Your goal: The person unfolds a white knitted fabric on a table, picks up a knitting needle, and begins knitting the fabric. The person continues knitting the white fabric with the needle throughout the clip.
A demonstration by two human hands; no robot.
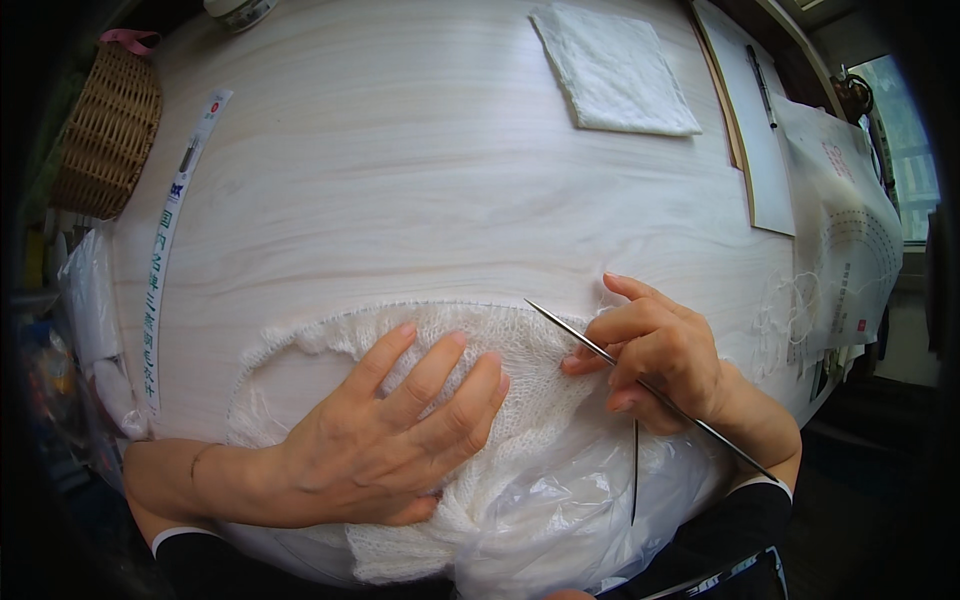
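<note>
White knitted fabric point(525, 375) lies along the near edge of the table, its upper rim of stitches running in a curve on a thin needle or cable. My left hand point(390, 435) rests palm down on it, fingers spread. My right hand point(660, 352), at the fabric's right end, holds a long metal knitting needle point(675, 409) slanting from upper left to lower right. Below that hand a second thin needle point(635, 472) points down over a clear plastic bag point(577, 517), which lies under and beside the knitting.
A long needle packet with printing point(169, 232) and a wicker basket point(112, 131) are at the left. Farther back lies a folded white cloth point(615, 71). Boards point(765, 180) with a pen point(761, 86), a printed translucent bag point(847, 225) and loose white yarn point(787, 315) are at the right.
</note>
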